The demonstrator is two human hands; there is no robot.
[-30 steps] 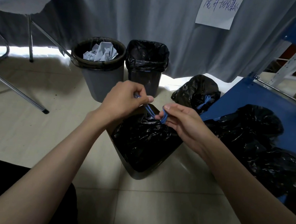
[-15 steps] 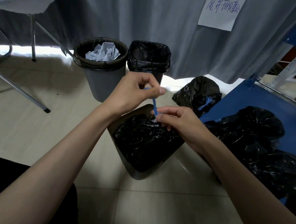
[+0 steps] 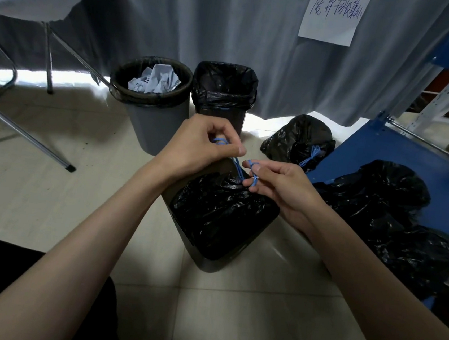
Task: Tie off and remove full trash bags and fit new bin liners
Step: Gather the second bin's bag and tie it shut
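Knotting the blue drawstring (image 3: pixel 236 167) of a full black bag (image 3: pixel 221 219) seated in its bin (image 3: pixel 209 265), the left hand (image 3: pixel 200 148) and right hand (image 3: pixel 277 186) each pinch an end, with cinching tight seemingly next.

A grey fabric curtain (image 3: pixel 233 26) hangs behind pale glossy floor tiles (image 3: pixel 35 191); daylight, seemingly, glows under its hem.

Two bins (image 3: pixel 150 123) behind near bin (image 3: pixel 216 263) — tied bag (image 3: pixel 298 141) right
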